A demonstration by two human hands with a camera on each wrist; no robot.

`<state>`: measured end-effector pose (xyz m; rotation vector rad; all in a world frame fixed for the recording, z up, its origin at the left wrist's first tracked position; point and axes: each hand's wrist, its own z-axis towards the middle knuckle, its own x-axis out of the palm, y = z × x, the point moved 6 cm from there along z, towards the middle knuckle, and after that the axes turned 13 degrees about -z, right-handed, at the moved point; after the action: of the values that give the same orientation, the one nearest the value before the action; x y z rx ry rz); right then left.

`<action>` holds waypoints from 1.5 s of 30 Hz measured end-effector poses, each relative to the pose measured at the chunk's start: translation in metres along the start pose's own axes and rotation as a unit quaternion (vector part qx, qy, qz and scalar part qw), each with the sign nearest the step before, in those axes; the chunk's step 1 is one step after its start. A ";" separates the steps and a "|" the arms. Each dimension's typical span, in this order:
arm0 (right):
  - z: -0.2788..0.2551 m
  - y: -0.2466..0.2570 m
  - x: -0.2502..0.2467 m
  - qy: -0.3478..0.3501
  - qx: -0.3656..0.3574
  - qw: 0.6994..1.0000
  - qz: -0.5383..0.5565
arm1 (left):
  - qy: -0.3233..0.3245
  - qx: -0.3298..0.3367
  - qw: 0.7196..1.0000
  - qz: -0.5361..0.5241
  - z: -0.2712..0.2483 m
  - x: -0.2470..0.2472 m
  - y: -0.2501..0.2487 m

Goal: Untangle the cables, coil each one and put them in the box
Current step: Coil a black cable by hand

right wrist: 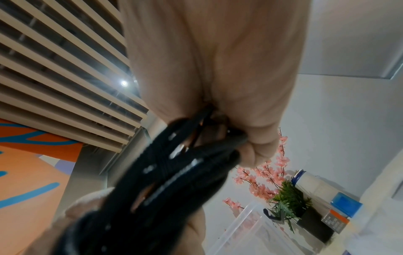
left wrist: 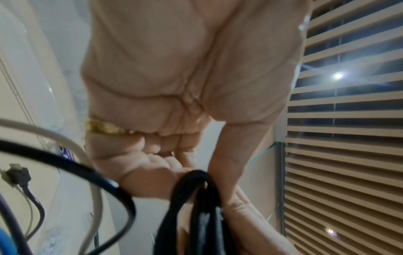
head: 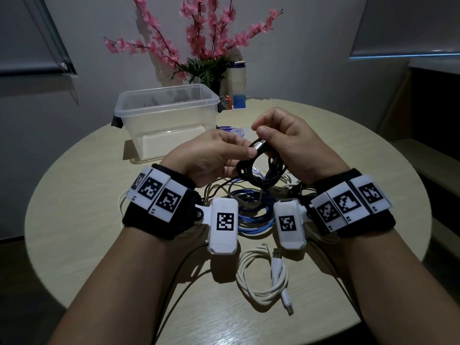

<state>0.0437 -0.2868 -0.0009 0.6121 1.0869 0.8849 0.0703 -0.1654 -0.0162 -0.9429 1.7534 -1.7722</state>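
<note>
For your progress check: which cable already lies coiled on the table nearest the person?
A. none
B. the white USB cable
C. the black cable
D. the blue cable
B: the white USB cable lies looped alone on the table's near edge, while both hands hold the black cable.

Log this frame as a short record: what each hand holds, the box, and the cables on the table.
left hand: grips the black cable coil
right hand: grips the same coil, thumb by its silver plug
box: clear, lid off, no cable seen inside
white cable: coiled, on the table nearest the person
blue cable: in the tangle below the hands
</note>
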 end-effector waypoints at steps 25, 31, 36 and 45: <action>0.005 -0.003 0.004 -0.014 0.014 0.998 0.064 | -0.041 0.047 0.998 0.023 0.003 -0.002 -0.002; 0.004 -0.008 0.000 0.014 0.010 0.984 0.179 | -0.094 0.074 0.993 0.013 0.003 -0.014 -0.007; 0.004 -0.017 0.002 0.038 0.070 0.975 0.207 | -0.126 0.093 0.987 0.026 0.004 -0.018 -0.010; -0.001 -0.015 0.009 0.071 0.097 0.981 0.154 | -0.142 0.098 0.984 0.041 0.007 -0.017 -0.008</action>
<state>0.0490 -0.2872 -0.0177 0.9072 1.2378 1.1101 0.0876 -0.1571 -0.0114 -0.9711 1.3928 -1.6313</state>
